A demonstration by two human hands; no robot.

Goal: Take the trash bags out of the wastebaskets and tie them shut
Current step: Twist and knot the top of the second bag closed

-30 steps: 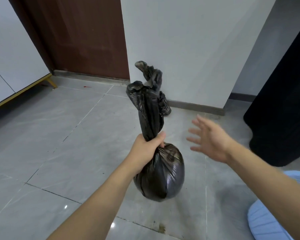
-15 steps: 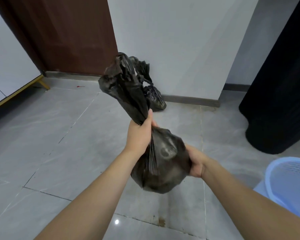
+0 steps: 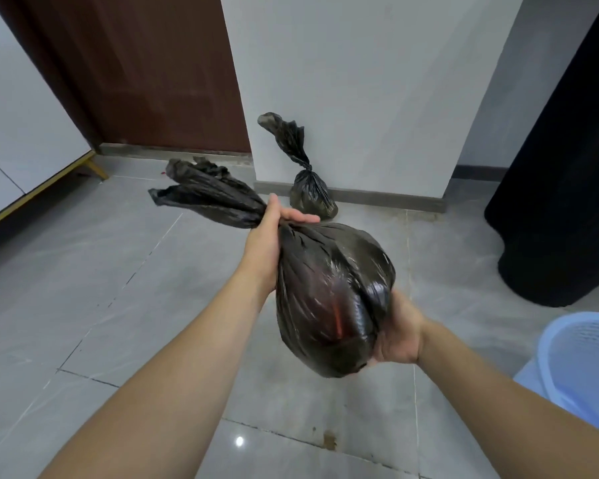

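A full black trash bag [image 3: 332, 299] hangs mid-frame above the grey floor tiles [image 3: 101, 305], tilted, its gathered neck pointing to the upper left. The left hand [image 3: 267, 243] is clenched around that neck, while the right hand [image 3: 396, 335] cups the bag's bulging bottom from the lower right. Behind, a second knotted bag [image 3: 308, 191] rests against the white wall [image 3: 360, 81]. A blue wastebasket [image 3: 581, 361] stands at the right edge.

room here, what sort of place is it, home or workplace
Probably a home, in a hallway or room corner: a grey tiled floor, a dark brown wooden door beside a white wall, and a blue plastic wastebasket on the floor.
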